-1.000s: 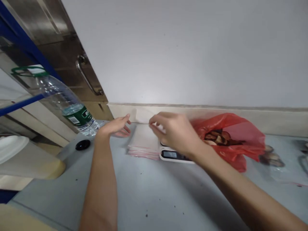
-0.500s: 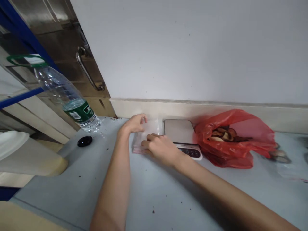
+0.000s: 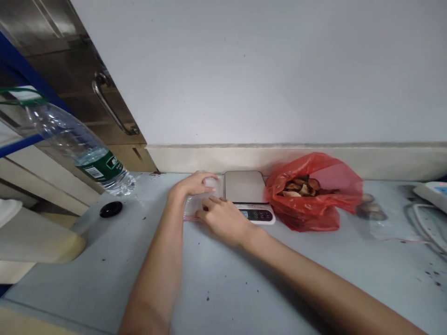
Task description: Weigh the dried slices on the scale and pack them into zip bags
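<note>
Clear plastic bags (image 3: 194, 204) just left of scale (image 3: 245, 186). Left hand (image 3: 194, 183) curved over them, thumb and finger apart; right hand (image 3: 222, 217) curled at edge, can't tell if gripping. Seems bag-handling step; thin plastic likely calls for light touch.

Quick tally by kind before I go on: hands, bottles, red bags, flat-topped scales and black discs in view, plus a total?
Hands: 2 (left hand, right hand)
Bottle: 1
Red bag: 1
Flat-topped scale: 1
Black disc: 1
Total: 6
</note>
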Available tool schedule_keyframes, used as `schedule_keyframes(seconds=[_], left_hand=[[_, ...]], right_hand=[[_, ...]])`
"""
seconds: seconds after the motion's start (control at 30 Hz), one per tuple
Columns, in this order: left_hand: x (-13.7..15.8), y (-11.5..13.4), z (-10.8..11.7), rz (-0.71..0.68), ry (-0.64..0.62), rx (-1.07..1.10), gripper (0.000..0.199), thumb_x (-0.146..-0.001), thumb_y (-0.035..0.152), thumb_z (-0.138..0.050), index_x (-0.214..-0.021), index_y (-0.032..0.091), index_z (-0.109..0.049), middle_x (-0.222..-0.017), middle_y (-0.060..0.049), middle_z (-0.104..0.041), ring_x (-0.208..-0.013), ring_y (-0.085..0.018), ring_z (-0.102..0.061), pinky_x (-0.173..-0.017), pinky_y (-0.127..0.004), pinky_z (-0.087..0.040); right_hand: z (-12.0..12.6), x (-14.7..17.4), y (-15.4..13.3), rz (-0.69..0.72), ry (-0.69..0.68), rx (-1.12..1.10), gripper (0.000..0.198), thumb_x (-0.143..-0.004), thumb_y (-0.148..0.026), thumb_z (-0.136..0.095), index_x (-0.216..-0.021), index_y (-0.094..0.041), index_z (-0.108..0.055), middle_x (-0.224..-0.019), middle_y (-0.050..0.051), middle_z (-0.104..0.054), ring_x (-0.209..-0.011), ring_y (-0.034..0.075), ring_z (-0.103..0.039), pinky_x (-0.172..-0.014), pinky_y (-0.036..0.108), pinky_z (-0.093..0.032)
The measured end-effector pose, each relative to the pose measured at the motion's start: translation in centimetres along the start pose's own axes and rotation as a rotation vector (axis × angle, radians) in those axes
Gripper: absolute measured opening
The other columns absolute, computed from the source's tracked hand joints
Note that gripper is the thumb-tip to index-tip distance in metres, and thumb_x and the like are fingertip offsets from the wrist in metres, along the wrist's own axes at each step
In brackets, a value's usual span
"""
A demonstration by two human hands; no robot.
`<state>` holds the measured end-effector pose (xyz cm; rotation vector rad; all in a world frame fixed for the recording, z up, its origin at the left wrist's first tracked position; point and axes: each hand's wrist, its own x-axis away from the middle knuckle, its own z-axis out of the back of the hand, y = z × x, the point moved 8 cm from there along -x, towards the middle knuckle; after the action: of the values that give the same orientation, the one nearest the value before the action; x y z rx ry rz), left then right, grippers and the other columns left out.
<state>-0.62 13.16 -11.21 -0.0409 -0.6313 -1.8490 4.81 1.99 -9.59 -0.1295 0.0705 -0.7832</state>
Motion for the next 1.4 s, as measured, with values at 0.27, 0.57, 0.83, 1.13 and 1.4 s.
schedule_keyframes(seconds=[0.27,0.57,0.83,1.13,1.4], left_hand=[[0.0,0.4,-0.7,0.078,-0.035,-0.113,0.078,-0.09,0.054,-0.059,-0.163,0.031,-0.045,-0.166,-0.014,-0.038,-0.146,-0.032,-0.053,-0.124,-0.039,-0.036],[-0.2,0.5,-0.6,0.105,-0.051,-0.194,0.083,-0.09,0.064,-0.055,-0.165,0.031,-0.041,-0.165,-0.013,-0.043,-0.147,-0.034,-0.051,-0.122,-0.041,-0.038],[-0.2,0.8,-0.5,0.098,-0.032,-0.211,0.084,-0.09,0.064,-0.056,-0.165,0.029,-0.041,-0.16,-0.015,-0.05,-0.148,-0.033,-0.049,-0.121,-0.038,-0.038],[-0.2,0.6,-0.2,0.119,-0.045,-0.223,0.091,-0.085,0.065,-0.06,-0.166,0.029,-0.039,-0.162,-0.017,-0.048,-0.145,-0.039,-0.053,-0.119,-0.044,-0.04],[0.2,0.9,-0.3,0.133,-0.046,-0.235,0.086,-0.089,0.06,-0.062,-0.166,0.027,-0.04,-0.16,-0.019,-0.05,-0.138,-0.039,-0.06,-0.114,-0.042,-0.045]], right_hand=[[0.3,1.3,-0.9,-0.01,0.018,0.067,0.034,-0.1,-0.004,-0.051,-0.117,-0.009,-0.08,-0.112,0.023,-0.075,-0.113,0.031,-0.069,-0.093,0.043,-0.058],[-0.2,2.5,-1.3,-0.013,-0.036,-0.021,0.032,-0.096,-0.003,-0.053,-0.115,-0.008,-0.078,-0.11,0.022,-0.075,-0.108,0.031,-0.069,-0.078,0.037,-0.06],[-0.8,3.0,-1.2,0.035,-0.046,-0.061,0.034,-0.099,-0.006,-0.05,-0.126,-0.003,-0.071,-0.123,0.023,-0.071,-0.117,0.032,-0.065,-0.086,0.042,-0.062],[-0.8,3.9,-0.6,0.077,0.013,-0.067,0.032,-0.098,-0.006,-0.054,-0.125,-0.005,-0.073,-0.131,0.021,-0.071,-0.124,0.031,-0.064,-0.108,0.041,-0.054],[-0.3,3.4,-1.0,0.106,-0.043,-0.035,0.031,-0.098,-0.001,-0.052,-0.119,-0.008,-0.074,-0.122,0.018,-0.076,-0.111,0.028,-0.072,-0.08,0.036,-0.06]])
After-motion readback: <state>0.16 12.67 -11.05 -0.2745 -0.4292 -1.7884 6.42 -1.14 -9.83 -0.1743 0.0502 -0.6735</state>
